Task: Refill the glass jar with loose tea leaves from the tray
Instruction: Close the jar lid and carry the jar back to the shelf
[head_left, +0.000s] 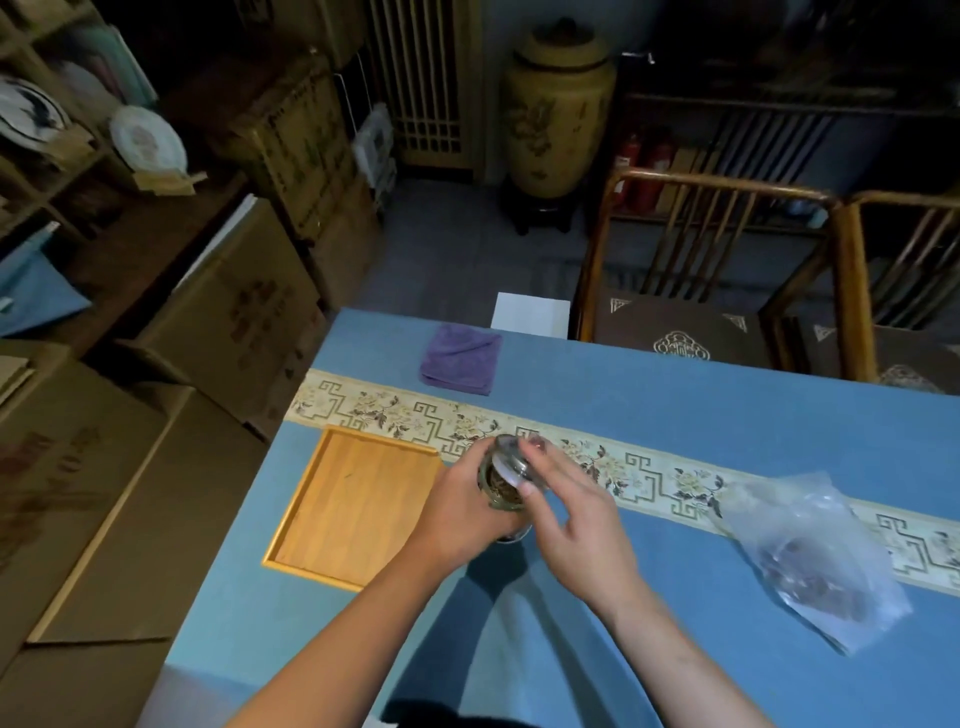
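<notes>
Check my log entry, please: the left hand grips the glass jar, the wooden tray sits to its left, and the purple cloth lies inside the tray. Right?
Not quite. The head view shows the purple cloth on the blue tablecloth beyond the wooden tray, not inside it. The left hand gripping the glass jar is right.

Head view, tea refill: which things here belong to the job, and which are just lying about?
Part of the job:
- glass jar, tea inside, gripped by the left hand
- glass lid, held at the jar's mouth by the right hand
- wooden tray

Lying about:
- purple cloth
- plastic bag with dark contents
- white box
</notes>
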